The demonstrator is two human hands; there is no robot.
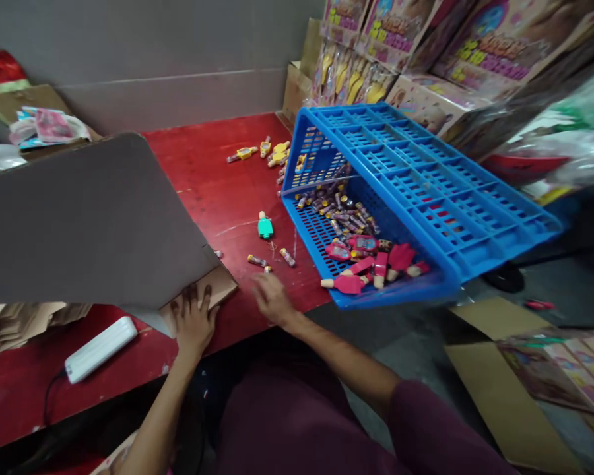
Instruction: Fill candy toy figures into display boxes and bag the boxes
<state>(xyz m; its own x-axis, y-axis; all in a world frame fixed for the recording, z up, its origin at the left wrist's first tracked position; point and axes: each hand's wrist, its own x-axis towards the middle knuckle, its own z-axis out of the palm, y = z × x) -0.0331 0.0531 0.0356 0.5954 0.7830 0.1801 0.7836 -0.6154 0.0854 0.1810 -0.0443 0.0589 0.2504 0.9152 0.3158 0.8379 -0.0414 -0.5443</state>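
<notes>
Red table, blue basket, grey card
The table (222, 158) is red; the basket (455, 191) at right is blue with a grid pattern, its near toys (349, 284) pink; the small toy (265, 227) at centre is green, the far toys (278, 154) yellow, the big card (84, 231) at left grey.

Head camera: on the person's head, facing forward and down
Shirt (287, 422): closest, at the bottom edge
Red table (218, 165): seen from above, mid-view
Grey wall (153, 39): beyond the table
</notes>
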